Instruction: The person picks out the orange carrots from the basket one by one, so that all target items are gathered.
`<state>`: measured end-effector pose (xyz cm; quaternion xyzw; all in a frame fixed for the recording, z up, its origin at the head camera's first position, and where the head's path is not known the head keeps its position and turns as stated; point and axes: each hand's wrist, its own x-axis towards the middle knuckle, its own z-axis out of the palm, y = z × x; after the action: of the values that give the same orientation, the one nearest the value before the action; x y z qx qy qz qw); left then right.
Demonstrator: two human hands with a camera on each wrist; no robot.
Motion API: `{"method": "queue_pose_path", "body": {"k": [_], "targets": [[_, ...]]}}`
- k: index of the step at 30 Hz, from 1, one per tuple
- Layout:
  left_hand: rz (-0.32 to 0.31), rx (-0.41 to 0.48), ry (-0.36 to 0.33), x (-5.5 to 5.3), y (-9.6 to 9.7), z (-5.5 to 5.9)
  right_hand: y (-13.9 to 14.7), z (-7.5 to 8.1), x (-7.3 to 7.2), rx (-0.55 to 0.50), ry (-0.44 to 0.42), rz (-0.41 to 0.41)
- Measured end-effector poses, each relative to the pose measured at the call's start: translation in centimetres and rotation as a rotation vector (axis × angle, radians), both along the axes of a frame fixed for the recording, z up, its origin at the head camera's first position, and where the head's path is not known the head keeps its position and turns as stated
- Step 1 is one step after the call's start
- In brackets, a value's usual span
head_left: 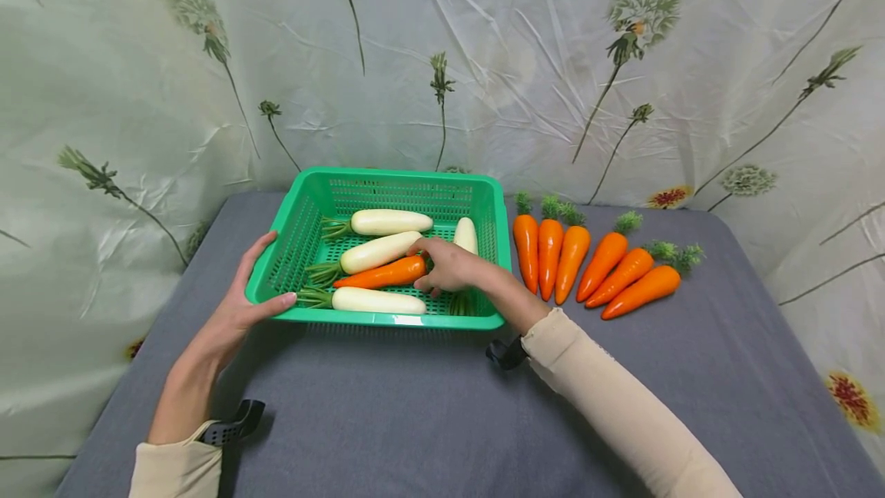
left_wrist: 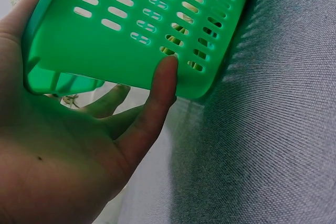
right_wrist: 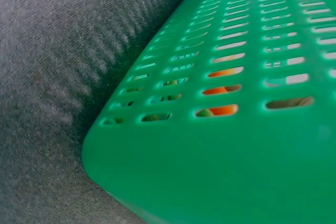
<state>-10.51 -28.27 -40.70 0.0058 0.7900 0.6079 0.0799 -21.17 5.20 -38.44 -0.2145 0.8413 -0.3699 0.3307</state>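
A green plastic basket (head_left: 401, 175) with slotted walls stands on the table. My left hand (head_left: 238, 306) grips its left side, thumb over the front-left corner; in the left wrist view a fingertip touches the slotted wall. Inside the basket, my right hand (head_left: 451, 263) pinches the leafy end of an orange carrot (head_left: 380, 274). That carrot lies between two white radishes (head_left: 380, 300), with another radish (head_left: 392, 221) behind them. One more radish (head_left: 466, 235) lies at the right, partly hidden by the right hand. The right wrist view shows only the basket's outer wall (right_wrist: 199, 166) and cloth; the hand is out of sight there.
Several orange carrots (head_left: 572, 256) lie in a row right of the basket, leafy ends toward the back. A grey cloth (head_left: 387, 413) covers the table. Behind it hangs a pale curtain (head_left: 512, 60) with dandelion prints, close to the basket's back rim.
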Motion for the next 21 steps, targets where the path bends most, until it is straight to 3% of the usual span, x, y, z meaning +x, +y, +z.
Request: {"method": "queue_pose_path", "body": {"k": [10,21], "targets": [[0.004,-0.010,-0.008,0.05,0.01,0.01,-0.18,-0.29,0.14,0.033,0.101,-0.002],[0.006,-0.017,-0.006,0.13,-0.03,-0.01,0.08,0.19,0.88,-0.032,0.055,-0.132]]}}
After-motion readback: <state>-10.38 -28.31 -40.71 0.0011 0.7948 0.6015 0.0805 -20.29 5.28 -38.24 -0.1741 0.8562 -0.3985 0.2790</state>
